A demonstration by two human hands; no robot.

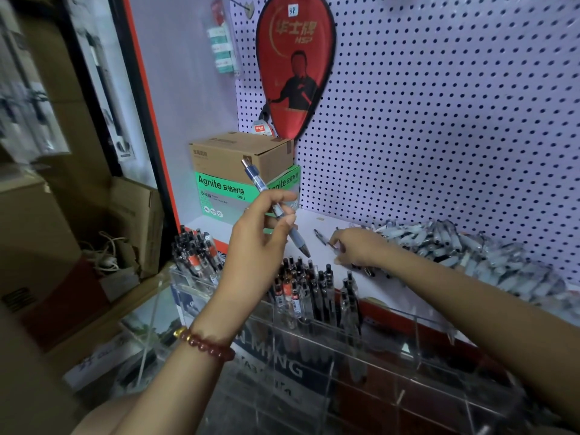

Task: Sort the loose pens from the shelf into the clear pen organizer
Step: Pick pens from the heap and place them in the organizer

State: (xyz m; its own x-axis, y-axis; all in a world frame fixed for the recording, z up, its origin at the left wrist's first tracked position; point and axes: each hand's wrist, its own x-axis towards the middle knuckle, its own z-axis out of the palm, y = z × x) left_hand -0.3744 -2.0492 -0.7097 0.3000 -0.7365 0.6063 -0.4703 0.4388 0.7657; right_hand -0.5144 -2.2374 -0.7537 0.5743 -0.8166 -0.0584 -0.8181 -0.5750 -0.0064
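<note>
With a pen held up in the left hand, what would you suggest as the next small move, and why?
I would probably lower the pen in the left hand tip-first into the organizer, beside the upright pens there. It is held above those compartments, tip pointing down, while the right hand reaches among the loose pens on the shelf.

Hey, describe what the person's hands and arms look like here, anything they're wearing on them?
Both forearms are bare, with no sleeves or gloves in view. The left hand has a bracelet at its wrist: round reddish-brown beads plus one gold bead. The right hand shows no bracelet or watch at its wrist.
</note>
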